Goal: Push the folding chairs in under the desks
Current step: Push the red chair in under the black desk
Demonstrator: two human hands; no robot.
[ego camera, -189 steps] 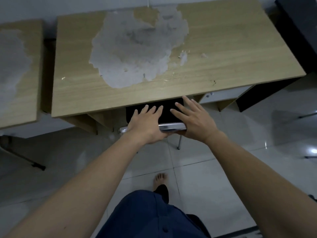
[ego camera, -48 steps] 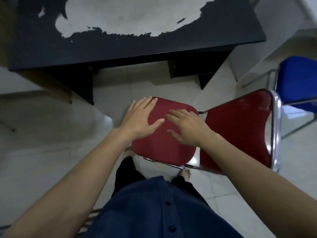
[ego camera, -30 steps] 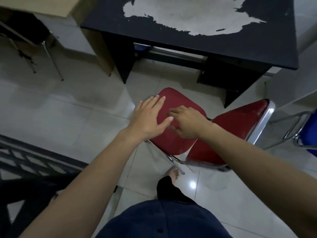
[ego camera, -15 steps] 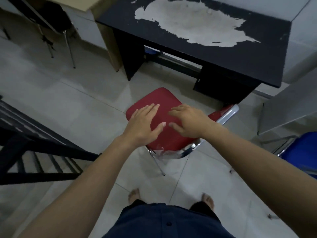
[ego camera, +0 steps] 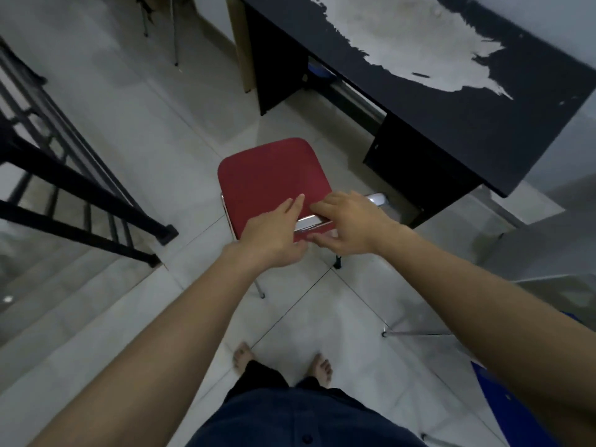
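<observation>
Nearest, the person's two bare feet (ego camera: 317, 369) stand on pale floor tiles (ego camera: 325, 317), with a clear stretch of tile between them and the chair. To the right, a blue chair (ego camera: 516, 404) shows only at the lower right edge, one thin metal leg (ego camera: 419, 333) reaching across the tiles. Both arms stretch forward to the red folding chair (ego camera: 274, 179). The left hand (ego camera: 274, 235) lies flat with fingers extended and close together, over the near edge of the red seat and the chrome backrest bar (ego camera: 311, 224). The right hand (ego camera: 348, 224) curls loosely over the same bar, fingers slightly spread; whether it grips the bar cannot be told. The chair stands on open floor, its far seat edge well short of the black desk (ego camera: 451, 101), which runs diagonally along the upper right with a worn pale patch on top. Bare tile lies between seat and the desk's knee gap. On the left, a black railing (ego camera: 64, 175) borders descending stairs.
</observation>
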